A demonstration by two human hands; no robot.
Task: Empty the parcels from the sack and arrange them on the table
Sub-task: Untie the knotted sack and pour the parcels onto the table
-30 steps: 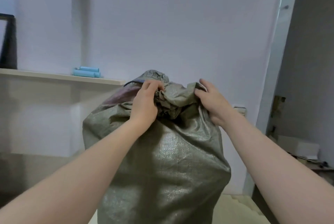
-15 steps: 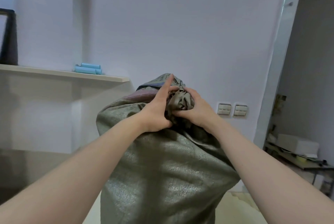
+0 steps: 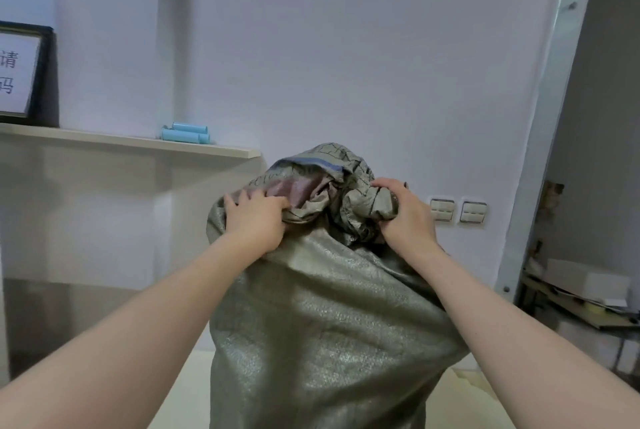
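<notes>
A tall grey-green woven sack stands upright on the pale table right in front of me. Its top is bunched and crumpled, with a purplish lining showing at the mouth. My left hand grips the fabric on the left side of the mouth. My right hand is clenched on the twisted bunch of fabric at the right. The parcels are hidden inside the sack.
A wall shelf at the left carries light-blue tubes and a black-framed sign. Two wall switches sit behind the sack. At the right, past a door frame, a low shelf holds white boxes.
My hands were pressed together on the sack's top half a second ago; now they have pulled apart, left going left and right going right, spreading the bunched mouth.
</notes>
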